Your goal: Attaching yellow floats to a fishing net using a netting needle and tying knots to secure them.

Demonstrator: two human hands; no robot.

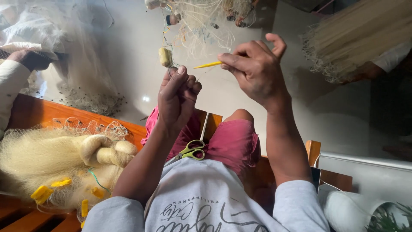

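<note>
The scissors [192, 150] blades hide behind the left forearm; the net bundle [56, 163] runs off-frame.

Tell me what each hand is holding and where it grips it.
The right hand pinches a yellow netting needle at its rear end between its fingers. The left hand pinches the net line just below the oval float.

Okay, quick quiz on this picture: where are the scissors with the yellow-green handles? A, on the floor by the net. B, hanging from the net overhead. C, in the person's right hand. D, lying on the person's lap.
D: the scissors lie on the pink shorts on the person's lap, while the right hand pinches a yellow netting needle and the left hand grips the net line.
</note>
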